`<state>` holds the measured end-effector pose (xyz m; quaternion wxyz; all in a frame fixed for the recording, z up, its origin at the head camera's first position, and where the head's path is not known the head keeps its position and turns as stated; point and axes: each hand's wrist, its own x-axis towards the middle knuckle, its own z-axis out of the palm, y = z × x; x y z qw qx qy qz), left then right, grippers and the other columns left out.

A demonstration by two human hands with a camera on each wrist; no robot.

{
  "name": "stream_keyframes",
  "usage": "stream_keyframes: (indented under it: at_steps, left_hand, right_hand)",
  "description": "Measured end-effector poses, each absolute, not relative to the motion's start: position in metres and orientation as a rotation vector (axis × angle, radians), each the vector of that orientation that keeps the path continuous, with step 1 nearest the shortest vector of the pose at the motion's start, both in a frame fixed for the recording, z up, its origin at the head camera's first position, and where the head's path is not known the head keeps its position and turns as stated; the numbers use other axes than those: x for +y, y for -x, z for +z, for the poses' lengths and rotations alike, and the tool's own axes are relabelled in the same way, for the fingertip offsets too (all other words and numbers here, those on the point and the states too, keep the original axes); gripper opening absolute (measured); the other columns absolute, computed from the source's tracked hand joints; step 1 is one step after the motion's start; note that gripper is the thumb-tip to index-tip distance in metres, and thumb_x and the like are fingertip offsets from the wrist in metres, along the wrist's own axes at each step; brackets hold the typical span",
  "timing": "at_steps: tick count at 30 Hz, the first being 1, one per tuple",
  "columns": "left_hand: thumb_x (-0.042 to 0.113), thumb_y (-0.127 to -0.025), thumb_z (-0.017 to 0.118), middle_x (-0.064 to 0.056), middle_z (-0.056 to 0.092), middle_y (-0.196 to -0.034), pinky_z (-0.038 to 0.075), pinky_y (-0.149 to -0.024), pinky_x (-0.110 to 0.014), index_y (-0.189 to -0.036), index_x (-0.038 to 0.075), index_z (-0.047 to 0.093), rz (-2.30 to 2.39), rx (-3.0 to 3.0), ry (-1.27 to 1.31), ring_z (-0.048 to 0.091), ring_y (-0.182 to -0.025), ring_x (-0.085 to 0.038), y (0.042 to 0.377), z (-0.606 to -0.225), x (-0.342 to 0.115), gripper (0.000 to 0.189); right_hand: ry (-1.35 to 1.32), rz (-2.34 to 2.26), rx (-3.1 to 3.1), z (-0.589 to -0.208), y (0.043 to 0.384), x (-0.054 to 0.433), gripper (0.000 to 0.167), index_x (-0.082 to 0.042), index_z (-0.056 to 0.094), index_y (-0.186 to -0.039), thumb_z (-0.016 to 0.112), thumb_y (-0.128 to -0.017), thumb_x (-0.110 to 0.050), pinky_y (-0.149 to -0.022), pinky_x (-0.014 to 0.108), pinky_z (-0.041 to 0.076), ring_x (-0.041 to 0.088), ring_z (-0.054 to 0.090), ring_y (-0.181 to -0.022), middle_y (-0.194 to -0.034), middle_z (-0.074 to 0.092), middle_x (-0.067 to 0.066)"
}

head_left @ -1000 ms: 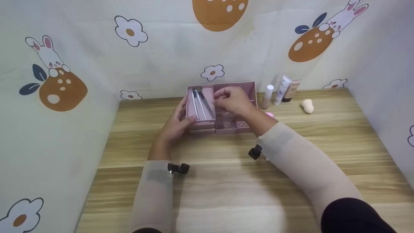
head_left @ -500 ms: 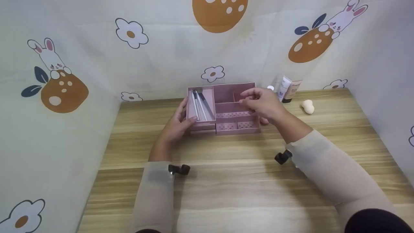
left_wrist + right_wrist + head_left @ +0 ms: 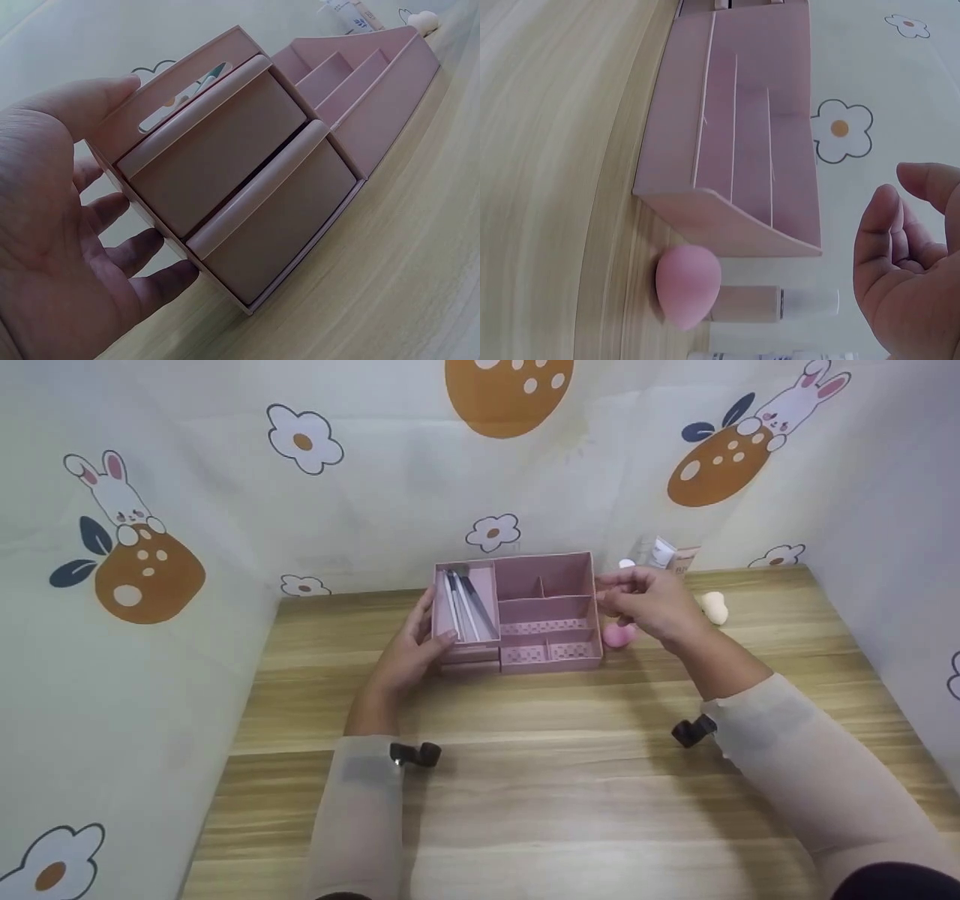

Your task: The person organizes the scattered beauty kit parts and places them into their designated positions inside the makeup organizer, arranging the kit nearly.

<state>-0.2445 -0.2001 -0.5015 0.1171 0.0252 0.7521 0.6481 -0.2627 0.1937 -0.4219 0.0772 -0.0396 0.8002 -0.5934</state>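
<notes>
A pink makeup organizer (image 3: pixel 551 664) stands on the wooden table against the back wall. Several makeup brushes (image 3: pixel 466 604) lie in its upper left tray; the right-hand compartments hold nothing. My left hand (image 3: pixel 409 652) grips the organizer's left end, thumb at the tray's front corner and fingers along the side wall. Two drawer fronts (image 3: pixel 259 214) face the left wrist camera. Just right of the organizer hovers my right hand (image 3: pixel 651 601), fingers loosely bent and holding nothing. Below it sits a pink makeup sponge (image 3: pixel 688 285), beside a bottle with a white cap (image 3: pixel 746 304).
Behind the right hand stand a white tube (image 3: pixel 662 552) and a beige tube (image 3: pixel 685 558), partly covered by it. A cream-colored sponge (image 3: pixel 715 608) rests farther right on the table (image 3: pixel 525 780). Patterned cloth (image 3: pixel 375 510) encloses the back and sides.
My right hand has moved right, from above the organizer to beyond its right end, uncovering the compartments and the pink sponge. The left hand stays on the organizer.
</notes>
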Motion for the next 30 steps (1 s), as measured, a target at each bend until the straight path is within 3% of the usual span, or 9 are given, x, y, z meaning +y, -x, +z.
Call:
stream_keyframes:
  at_steps: [13, 21, 30]
  left_hand:
    - [0.042, -0.096, 0.08, 0.002, 0.024, -0.18, 0.028, -0.135, -0.046, -0.166, 0.054, 0.022, 1.888, 2.217, -0.098, 0.025, -0.167, -0.024, 0.247, -0.504, -0.201, 0.092]
    - [0.043, -0.095, 0.08, 0.004, 0.023, -0.18, 0.024, -0.137, -0.044, -0.167, 0.053, 0.022, 1.894, 2.219, -0.078, 0.024, -0.167, -0.022, 0.246, -0.503, -0.2, 0.093]
    - [0.04, -0.095, 0.081, 0.002, 0.02, -0.181, 0.026, -0.136, -0.045, -0.167, 0.053, 0.021, 1.9, 2.201, -0.076, 0.022, -0.168, -0.025, 0.245, -0.503, -0.2, 0.094]
  right_hand:
    - [-0.04, -1.69, 2.484, -0.429, 0.261, 0.257, 0.038, -0.001, 0.069, -0.13, 0.077, -0.1, -0.022, -0.068, 0.02, 0.061, 0.006, 0.067, -0.077, -0.093, 0.076, -0.015]
    - [-0.111, -1.7, 2.488, -0.442, 0.262, 0.267, 0.039, 0.001, 0.067, -0.129, 0.077, -0.099, -0.021, -0.07, 0.023, 0.062, 0.008, 0.068, -0.079, -0.095, 0.078, -0.012]
    - [-0.211, -1.658, 2.469, -0.448, 0.271, 0.283, 0.04, -0.005, 0.066, -0.133, 0.075, -0.101, -0.027, -0.076, 0.021, 0.063, 0.007, 0.067, -0.086, -0.095, 0.075, -0.019]
